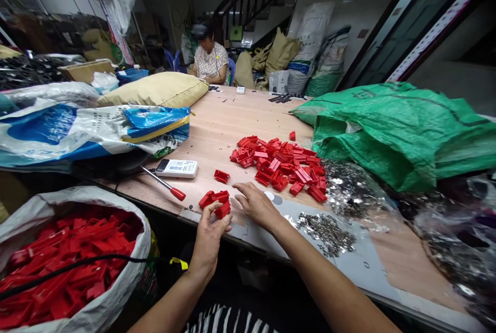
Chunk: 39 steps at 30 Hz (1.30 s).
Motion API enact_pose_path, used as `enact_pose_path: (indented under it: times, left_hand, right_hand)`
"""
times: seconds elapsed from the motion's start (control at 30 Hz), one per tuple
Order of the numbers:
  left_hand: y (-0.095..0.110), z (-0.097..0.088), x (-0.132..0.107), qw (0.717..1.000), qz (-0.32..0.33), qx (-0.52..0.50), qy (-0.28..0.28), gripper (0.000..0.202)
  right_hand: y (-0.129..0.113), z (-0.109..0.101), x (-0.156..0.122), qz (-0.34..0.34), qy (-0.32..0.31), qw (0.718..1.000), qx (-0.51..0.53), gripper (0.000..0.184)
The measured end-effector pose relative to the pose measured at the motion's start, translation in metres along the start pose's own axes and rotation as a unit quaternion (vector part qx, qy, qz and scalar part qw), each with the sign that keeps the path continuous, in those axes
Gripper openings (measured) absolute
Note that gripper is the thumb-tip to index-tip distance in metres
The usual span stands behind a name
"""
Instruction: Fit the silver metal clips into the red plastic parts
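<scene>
My left hand is at the table's front edge, its thumb and fingers closed around a red plastic part. Right behind those fingers lie a few more red plastic parts. My right hand hovers low over the table with its fingers apart and nothing visible in them. A single red part rests just beyond its fingertips. Further back spreads a big pile of red plastic parts. To the right of my right hand, small shiny metal pieces lie heaped on a grey sheet.
A white sack full of red parts stands at lower left. Left on the table are a metal lever with a red grip and a white device. A green woven bag lies right. Another person sits across the table.
</scene>
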<state>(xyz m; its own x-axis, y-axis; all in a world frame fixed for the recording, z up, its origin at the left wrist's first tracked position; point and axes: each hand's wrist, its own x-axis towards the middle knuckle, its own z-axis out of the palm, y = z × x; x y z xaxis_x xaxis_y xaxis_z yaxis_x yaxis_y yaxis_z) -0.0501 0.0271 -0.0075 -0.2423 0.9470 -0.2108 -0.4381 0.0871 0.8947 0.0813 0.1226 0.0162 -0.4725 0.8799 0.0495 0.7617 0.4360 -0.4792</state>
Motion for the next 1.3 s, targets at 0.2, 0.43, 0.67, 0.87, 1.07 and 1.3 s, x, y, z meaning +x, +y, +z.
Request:
enact_pose_path:
  times: [0.2, 0.43, 0.67, 0.87, 1.07, 1.3]
  left_hand:
    - [-0.002, -0.002, -0.007, 0.998, 0.055, 0.031, -0.003, 0.058]
    - [-0.009, -0.007, -0.004, 0.994, 0.06, 0.085, -0.025, 0.057]
    - [-0.025, -0.009, 0.002, 0.91, 0.272, 0.306, -0.063, 0.057]
    - [-0.032, 0.003, -0.003, 0.819, 0.396, 0.389, -0.144, 0.055]
    - [-0.024, 0.008, -0.012, 0.924, 0.185, 0.266, -0.203, 0.048]
    - [-0.005, 0.019, -0.022, 0.973, -0.126, -0.044, -0.187, 0.034]
  right_hand:
    - [-0.011, 0.014, 0.041, 0.017, -0.014, 0.996, -0.087, 0.039]
    - [-0.007, 0.016, 0.04, 0.088, 0.046, 0.992, -0.075, 0.018]
    - [-0.014, 0.002, -0.031, 0.082, 0.093, 0.992, 0.04, 0.017]
    - [-0.018, 0.002, -0.085, 0.092, 0.056, 0.919, 0.378, 0.03]
    - [0.014, -0.023, -0.113, 0.114, 0.032, 0.938, 0.326, 0.028]
    - [0.075, -0.043, -0.122, 0.198, 0.101, 0.967, -0.121, 0.023]
